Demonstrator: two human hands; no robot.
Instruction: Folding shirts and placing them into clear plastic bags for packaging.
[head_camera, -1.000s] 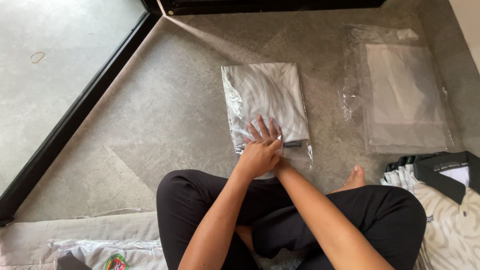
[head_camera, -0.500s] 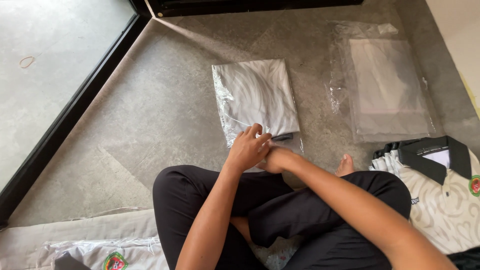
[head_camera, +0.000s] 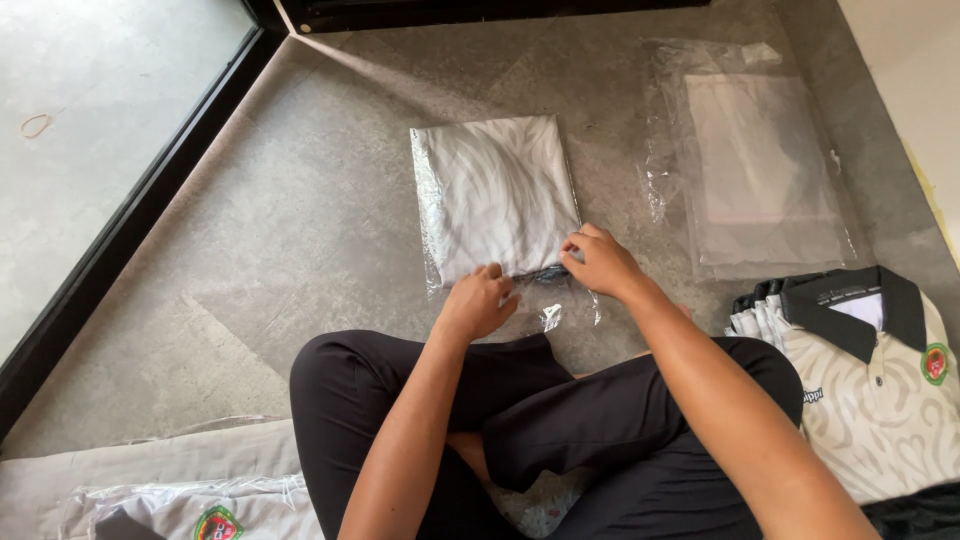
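A folded white patterned shirt in a clear plastic bag (head_camera: 497, 190) lies on the grey floor in front of my crossed legs. My left hand (head_camera: 478, 300) presses on the bag's near left edge, fingers curled. My right hand (head_camera: 598, 258) pinches the bag's open flap (head_camera: 560, 300) at the near right corner. The loose flap of plastic lies crumpled between my hands.
A stack of empty clear plastic bags (head_camera: 760, 160) lies at the right. A pile of folded cream shirts with black collars (head_camera: 870, 370) sits by my right knee. Another bagged shirt (head_camera: 200, 510) lies at the lower left. A black door frame (head_camera: 140, 210) runs along the left.
My hands, together at the bag's near edge before, have moved apart: left hand to the near left, right hand to the near right corner on the flap.
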